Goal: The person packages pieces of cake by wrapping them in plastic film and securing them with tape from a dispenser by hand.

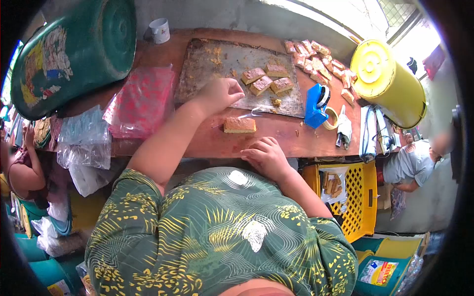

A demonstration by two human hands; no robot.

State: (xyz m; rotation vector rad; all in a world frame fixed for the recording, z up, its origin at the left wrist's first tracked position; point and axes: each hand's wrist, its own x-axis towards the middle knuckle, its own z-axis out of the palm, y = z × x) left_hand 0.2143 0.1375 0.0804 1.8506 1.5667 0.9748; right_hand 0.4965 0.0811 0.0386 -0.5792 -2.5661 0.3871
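Observation:
My left hand hovers over the front edge of a worn baking tray, its fingers curled in a pinch; whatever they hold, if anything, is hidden. Several cake pieces lie on the tray to its right. One cake bar rests on the brown table below that hand. My right hand is at the table's front edge, below the bar, fingers loosely bent and slightly apart, with nothing visible in them. A thin clear strip shows between tray and bar.
Wrapped pieces are piled back right, near a yellow bucket. A blue tape dispenser and tape roll sit right. Pink plastic bags and a green drum are left. Another person is far right, another far left.

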